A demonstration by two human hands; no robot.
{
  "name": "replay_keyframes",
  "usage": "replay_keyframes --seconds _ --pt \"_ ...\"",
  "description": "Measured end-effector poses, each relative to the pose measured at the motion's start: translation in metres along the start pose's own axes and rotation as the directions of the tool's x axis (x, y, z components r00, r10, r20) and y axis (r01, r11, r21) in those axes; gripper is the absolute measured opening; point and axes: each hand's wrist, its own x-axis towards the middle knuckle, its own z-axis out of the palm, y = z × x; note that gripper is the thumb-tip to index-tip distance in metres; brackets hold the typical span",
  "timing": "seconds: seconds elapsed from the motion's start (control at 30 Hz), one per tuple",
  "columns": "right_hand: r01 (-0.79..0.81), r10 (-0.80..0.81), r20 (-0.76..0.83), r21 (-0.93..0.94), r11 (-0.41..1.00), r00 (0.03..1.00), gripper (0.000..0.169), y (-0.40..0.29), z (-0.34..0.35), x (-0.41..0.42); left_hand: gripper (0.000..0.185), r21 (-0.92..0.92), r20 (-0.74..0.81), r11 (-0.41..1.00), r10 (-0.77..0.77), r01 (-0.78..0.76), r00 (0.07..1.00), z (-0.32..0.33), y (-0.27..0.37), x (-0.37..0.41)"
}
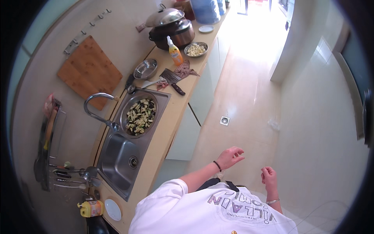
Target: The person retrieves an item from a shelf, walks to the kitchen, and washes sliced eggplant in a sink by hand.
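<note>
My left hand (pixel 231 158), with a black bead bracelet at the wrist, hangs in the air over the tiled floor with its fingers apart and nothing in it. Farther right is my right hand (pixel 268 176), its fingers curled in; a metal bangle circles that wrist, and whether anything small is inside the hand cannot be told. Neither hand touches the counter. On the counter at the left, a round sink bowl (pixel 141 114) holds many cut vegetable pieces in dark liquid or on a dark base. Beyond it lie a cleaver (pixel 174 81) and a crumpled cloth (pixel 184 69).
A faucet (pixel 99 115) arches beside the rectangular sink basin (pixel 117 152). Farther along stand a spray bottle (pixel 175 55), a bowl of pale pieces (pixel 196 49) and a large pot (pixel 176 35). A wooden cutting board (pixel 90 71) hangs on the wall. A drain (pixel 224 120) sits in the floor.
</note>
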Motion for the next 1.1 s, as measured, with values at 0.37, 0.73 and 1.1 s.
replay_keyframes --seconds 0.37,0.73,1.1 --pt "0.068 -0.059 0.036 -0.379 0.923 0.998 0.024 -0.056 -0.058 0.187 0.024 -0.139 -0.006 0.982 -0.130 0.128 0.991 0.039 -0.028 0.180" --pt "-0.105 0.136 -0.007 -0.680 0.726 0.991 0.029 0.003 -0.115 0.376 0.019 -0.046 0.142 0.948 -0.305 0.314 0.942 0.053 -0.089 0.315" --pt "-0.127 0.276 -0.078 -0.978 0.165 0.958 0.039 0.099 -0.185 0.573 0.023 0.156 0.367 0.853 -0.519 0.499 0.772 0.150 -0.217 0.399"
